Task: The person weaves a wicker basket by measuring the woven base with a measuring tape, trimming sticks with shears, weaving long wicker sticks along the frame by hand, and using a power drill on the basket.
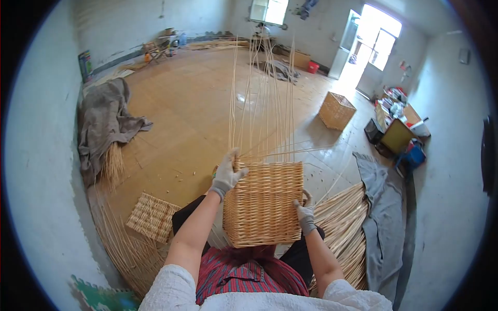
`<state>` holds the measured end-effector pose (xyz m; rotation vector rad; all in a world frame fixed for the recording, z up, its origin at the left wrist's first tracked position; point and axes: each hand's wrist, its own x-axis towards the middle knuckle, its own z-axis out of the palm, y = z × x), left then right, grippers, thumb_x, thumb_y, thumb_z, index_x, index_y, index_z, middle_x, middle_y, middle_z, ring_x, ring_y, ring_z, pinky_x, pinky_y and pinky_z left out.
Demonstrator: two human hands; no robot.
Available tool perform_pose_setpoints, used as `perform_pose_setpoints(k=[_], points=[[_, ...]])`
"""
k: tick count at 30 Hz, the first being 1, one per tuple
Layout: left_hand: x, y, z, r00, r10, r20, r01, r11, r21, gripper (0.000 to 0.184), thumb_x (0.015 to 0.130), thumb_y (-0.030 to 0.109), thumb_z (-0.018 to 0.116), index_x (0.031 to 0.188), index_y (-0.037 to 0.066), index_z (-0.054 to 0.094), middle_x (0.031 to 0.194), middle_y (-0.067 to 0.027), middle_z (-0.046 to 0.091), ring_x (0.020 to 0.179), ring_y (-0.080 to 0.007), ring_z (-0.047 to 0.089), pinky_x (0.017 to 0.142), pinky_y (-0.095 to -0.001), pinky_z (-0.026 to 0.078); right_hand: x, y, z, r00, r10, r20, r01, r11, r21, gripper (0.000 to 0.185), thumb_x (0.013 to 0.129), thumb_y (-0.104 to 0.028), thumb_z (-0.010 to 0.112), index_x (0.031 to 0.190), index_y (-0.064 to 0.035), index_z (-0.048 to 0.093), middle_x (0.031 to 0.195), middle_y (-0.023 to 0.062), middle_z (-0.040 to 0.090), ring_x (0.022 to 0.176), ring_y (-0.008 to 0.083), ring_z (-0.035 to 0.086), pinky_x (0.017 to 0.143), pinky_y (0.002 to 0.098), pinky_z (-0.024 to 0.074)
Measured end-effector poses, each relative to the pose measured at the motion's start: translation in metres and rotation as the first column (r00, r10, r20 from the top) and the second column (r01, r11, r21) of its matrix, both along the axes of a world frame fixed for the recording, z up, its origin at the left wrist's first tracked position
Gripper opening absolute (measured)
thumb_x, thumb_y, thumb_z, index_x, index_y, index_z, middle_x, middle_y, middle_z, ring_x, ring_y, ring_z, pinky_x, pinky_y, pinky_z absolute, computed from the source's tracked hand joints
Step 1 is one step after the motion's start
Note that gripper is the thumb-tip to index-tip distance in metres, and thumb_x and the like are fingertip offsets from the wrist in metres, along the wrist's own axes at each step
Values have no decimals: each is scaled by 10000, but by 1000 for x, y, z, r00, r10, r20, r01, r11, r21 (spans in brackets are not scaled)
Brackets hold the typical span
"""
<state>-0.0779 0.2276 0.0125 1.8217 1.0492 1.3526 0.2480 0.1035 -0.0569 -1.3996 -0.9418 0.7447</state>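
A square wicker basket (265, 205) stands between my knees, its woven side facing up toward me. Long thin upright rods (263, 103) rise from its far edge. My left hand (227, 173), in a pale glove, grips the basket's upper left corner, fingers bent round the edge. On the right side of the basket, lower down, my right hand (306, 210), also gloved, holds the wall with curled fingers. A few rods stick out to the right along the top rim.
A bundle of rods (342, 223) lies at the right beside a grey cloth (381, 217). At the left are a woven panel (151, 216), loose rods (122, 243) and a cloth-covered bundle (106, 116). Farther off stand a wicker box (337, 111) and piled items (397, 136).
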Motion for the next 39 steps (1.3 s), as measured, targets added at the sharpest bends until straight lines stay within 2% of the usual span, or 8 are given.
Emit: perform_pose_setpoints(k=[7,14,17,19,22,27,34,39], points=[[-7,-74,-148,942,180,-284,-263,920,-290,731,815,119,741,1444,-12,392,1373,-219,532,1251,-325,534,1057,-336,408,-13,-27,-43,718,84,691,120,963,-241,665,791,-122,749,1388,-7,478,1133,176,656,1030,288,653,920,350,518],[-24,-126,-129,970,112,-214,-201,863,-463,603,817,-15,676,1387,-4,479,1298,-185,611,1193,-252,593,1024,-340,444,4,-47,-10,794,464,393,-162,784,-599,617,739,-251,835,1215,39,572,1071,168,690,1008,240,657,884,340,509],[-38,-158,-154,993,109,-45,-118,915,-385,653,810,-59,658,1422,1,439,1355,-164,572,1216,-253,573,1042,-352,435,10,-36,-23,936,234,262,-110,903,-416,782,787,-491,774,1280,61,524,1119,209,672,1063,279,651,901,355,504],[-39,-188,-166,963,199,180,-111,906,-409,680,800,-73,661,1429,21,418,1346,-167,564,1200,-273,573,1037,-363,440,-2,-15,-4,997,-56,-60,66,980,186,584,955,-424,629,1285,51,545,1083,126,679,951,198,619,835,326,490],[-41,-224,-120,951,213,-224,-301,800,-520,640,847,-54,638,1432,0,385,1355,-175,548,1232,-285,552,1054,-371,431,-12,7,3,922,77,-378,-133,983,-123,402,979,-341,635,1184,5,642,977,64,691,907,140,622,806,272,491],[-49,-193,-88,939,284,194,-236,942,-237,567,922,28,622,1421,-35,363,1372,-172,530,1216,-283,550,1047,-384,434,-57,-26,8,988,52,-145,-55,998,-20,361,988,-302,633,1165,10,671,873,15,672,774,80,564,725,243,466],[-48,-213,-74,909,370,194,-233,834,-501,524,927,121,684,1373,-38,460,1348,-159,558,1168,-257,571,1036,-361,432,-75,-55,5,987,-25,-159,51,985,163,269,934,-163,704,1138,7,662,980,13,676,884,70,590,771,235,506],[-17,-247,-51,836,526,-157,-542,836,-84,386,896,119,694,1228,-16,550,1128,-177,620,1058,-288,593,934,-383,462,-83,-74,32,989,-112,-96,117,992,43,304,895,-163,752,1142,-24,641,978,7,671,882,78,589,771,241,511]])
